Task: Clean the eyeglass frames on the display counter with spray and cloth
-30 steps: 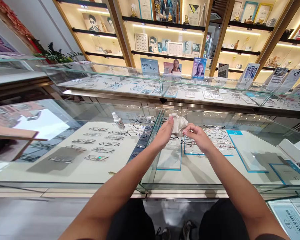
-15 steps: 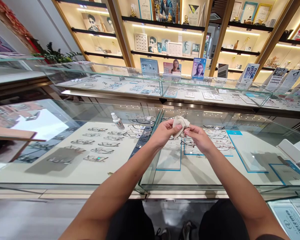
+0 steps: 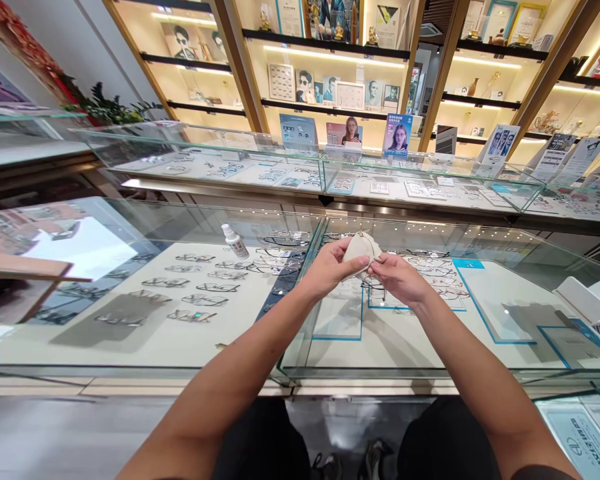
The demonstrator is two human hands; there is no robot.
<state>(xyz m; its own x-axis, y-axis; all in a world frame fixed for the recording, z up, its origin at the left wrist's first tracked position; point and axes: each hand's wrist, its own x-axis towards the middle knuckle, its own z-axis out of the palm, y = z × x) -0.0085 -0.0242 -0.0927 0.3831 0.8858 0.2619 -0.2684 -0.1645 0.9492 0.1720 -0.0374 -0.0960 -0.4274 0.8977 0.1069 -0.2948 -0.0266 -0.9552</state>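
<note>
Both my hands are raised over the glass counter (image 3: 300,360). My left hand (image 3: 329,268) is closed on a pale cleaning cloth (image 3: 361,249), pinching it between thumb and fingers. My right hand (image 3: 399,277) is closed too, its fingertips meeting the cloth from the right; a dark thin-framed pair of glasses (image 3: 375,285) shows under it, partly wrapped in the cloth. A small white spray bottle (image 3: 235,241) stands on the glass to the left of my hands.
Rows of spectacle frames (image 3: 200,287) lie inside the case under the glass. A second glass counter (image 3: 325,170) with small advertising cards runs behind it, backed by lit wall shelves. White boxes (image 3: 587,300) sit at the right edge.
The cloth was loose and bunched above my left hand; it has been drawn tighter between both hands, which have come closer together. The view has hardly shifted.
</note>
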